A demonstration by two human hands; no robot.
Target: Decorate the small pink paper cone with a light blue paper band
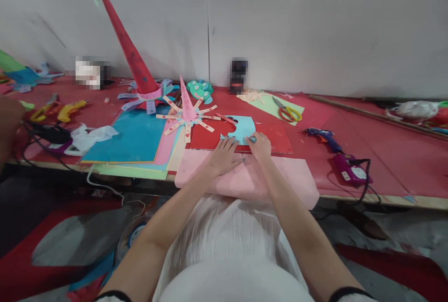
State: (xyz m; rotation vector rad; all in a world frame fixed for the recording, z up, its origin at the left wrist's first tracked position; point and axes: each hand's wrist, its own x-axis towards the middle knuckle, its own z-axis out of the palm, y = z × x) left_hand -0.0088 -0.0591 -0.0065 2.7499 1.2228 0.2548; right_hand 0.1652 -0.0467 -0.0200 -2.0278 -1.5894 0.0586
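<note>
My left hand lies flat with its fingers stretched out, pressing on the lower left of a light blue sheet with cut-out edges. My right hand is closed at the sheet's lower right corner; a small bluish bit shows at its fingertips, too small to name. Under the sheet is a red sheet, and a red rounded cut-out touches its left side. Both forearms cross a pale pink sheet that hangs over the table edge.
Left of my hands stand a pink paper cone with strips and a tall red cone, beside stacked coloured sheets. Scissors lie behind on green paper. At right are a blue glue gun and a purple power strip with cords.
</note>
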